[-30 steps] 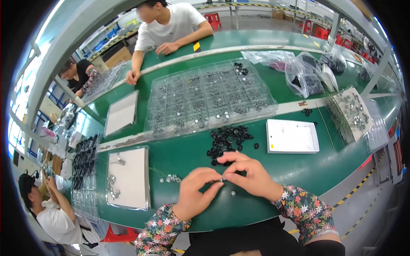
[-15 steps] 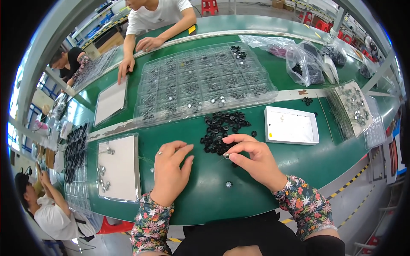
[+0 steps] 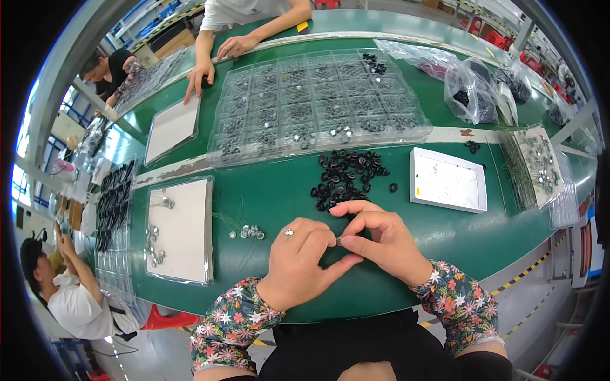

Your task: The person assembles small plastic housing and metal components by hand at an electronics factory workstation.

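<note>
Pinch on a small silvery piece (image 3: 340, 241)

The right hand (image 3: 389, 244) pinches it between thumb and forefinger; whether the left hand (image 3: 298, 260), just beside, also grips it I cannot tell. It sits at six o'clock from heaped black rings (image 3: 348, 173).

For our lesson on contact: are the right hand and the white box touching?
Apart: the head view shows green tabletop between the right hand and the white box.
</note>
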`<state>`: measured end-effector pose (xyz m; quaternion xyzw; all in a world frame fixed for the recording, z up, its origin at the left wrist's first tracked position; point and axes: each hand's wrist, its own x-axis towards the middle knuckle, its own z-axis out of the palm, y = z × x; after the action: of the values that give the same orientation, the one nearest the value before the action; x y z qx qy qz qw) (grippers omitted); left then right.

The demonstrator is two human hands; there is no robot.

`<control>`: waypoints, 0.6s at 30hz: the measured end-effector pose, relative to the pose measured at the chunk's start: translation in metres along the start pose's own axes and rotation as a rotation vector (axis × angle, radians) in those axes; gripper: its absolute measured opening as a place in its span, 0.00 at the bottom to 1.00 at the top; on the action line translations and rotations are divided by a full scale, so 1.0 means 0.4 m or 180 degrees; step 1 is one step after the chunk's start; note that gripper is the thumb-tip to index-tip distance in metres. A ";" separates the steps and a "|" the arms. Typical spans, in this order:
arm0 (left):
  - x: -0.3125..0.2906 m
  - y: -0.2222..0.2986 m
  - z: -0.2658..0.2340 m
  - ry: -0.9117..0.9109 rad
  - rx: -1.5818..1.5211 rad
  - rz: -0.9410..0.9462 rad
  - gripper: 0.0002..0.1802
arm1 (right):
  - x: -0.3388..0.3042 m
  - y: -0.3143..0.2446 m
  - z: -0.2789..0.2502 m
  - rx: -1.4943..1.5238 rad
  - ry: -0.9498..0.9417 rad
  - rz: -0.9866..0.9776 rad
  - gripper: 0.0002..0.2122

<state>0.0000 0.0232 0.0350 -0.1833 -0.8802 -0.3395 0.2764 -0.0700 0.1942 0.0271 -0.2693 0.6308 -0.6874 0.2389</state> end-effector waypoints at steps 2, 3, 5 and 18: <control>-0.002 -0.001 0.002 0.0064 -0.0050 -0.0032 0.18 | -0.001 0.000 0.003 0.0206 -0.0073 0.0114 0.03; -0.003 -0.001 0.001 0.0065 -0.0051 -0.0032 0.18 | -0.002 -0.001 0.004 0.0415 -0.0143 0.0220 0.03; -0.007 -0.003 0.001 0.0076 -0.0262 -0.0213 0.17 | -0.001 0.003 0.005 0.0536 -0.0150 0.0246 0.03; -0.009 -0.022 -0.023 -0.0299 -0.2996 -0.1675 0.12 | -0.005 0.014 -0.007 0.1064 -0.0081 0.0311 0.05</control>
<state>0.0014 0.0102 0.0341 -0.0757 -0.6606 -0.7463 0.0303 -0.0704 0.1972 0.0212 -0.2036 0.5169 -0.7668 0.3215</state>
